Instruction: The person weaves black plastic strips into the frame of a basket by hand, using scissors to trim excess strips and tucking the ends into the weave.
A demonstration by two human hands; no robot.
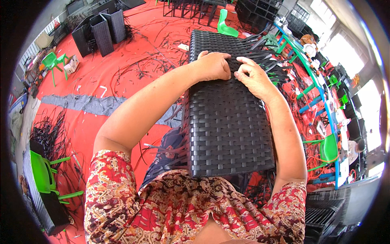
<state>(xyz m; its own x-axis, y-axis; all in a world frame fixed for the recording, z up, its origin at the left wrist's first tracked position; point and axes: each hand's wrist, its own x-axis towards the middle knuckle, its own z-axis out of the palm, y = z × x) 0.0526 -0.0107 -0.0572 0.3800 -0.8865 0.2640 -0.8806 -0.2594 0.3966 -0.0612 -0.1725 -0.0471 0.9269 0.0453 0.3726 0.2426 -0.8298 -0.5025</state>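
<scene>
A long black woven wicker piece (227, 126) lies in front of me, its near end close to my body. Over its far half, my left hand (215, 66) is closed, fingers curled down at the weave and pinching a black flat strip. My right hand (252, 77) is just to the right of it, thumb and bent fingers also closed on the strip. Most of what the fingertips grip is hidden beneath them. Loose black strips (264, 55) fan out from the right edge of the piece, beyond my right hand.
Red sheeting (150, 97) covers the floor, with a grey strip of cloth (85, 103) and scattered black strips. A green chair (42, 173) stands at the left, another (329, 148) at the right. A long blue-and-green frame (313, 77) runs along the right. Dark wicker pieces (101, 32) stand far left.
</scene>
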